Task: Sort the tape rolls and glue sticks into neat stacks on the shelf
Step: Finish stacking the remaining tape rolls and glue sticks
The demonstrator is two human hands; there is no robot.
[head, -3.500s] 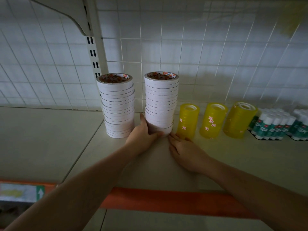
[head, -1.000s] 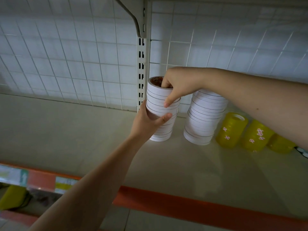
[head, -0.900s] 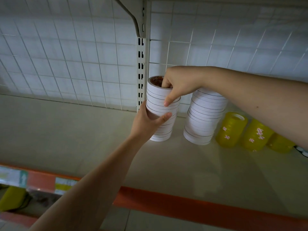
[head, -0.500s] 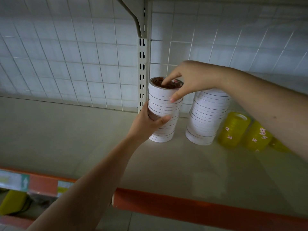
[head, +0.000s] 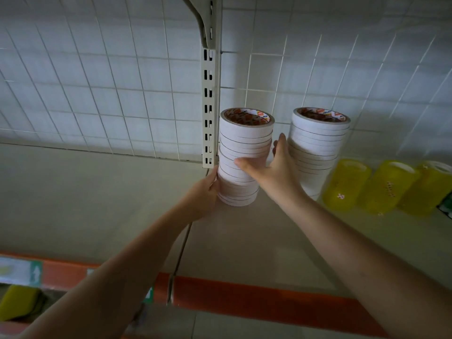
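White tape stack (head: 244, 152) sits on the shelf (head: 244, 241) by the slotted upright (head: 209, 106), left hand (head: 205, 192) gripping its base, right hand (head: 274, 167) wrapped round the middle. Second stack (head: 318, 148) just right, yellow rolls (head: 381, 187) beyond

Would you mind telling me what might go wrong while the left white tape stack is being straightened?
The left stack is tall and its rolls sit unevenly, so pressure from the left hand or right hand could topple it. The right stack stands close beside the right hand; a knock could send it into the yellow rolls.
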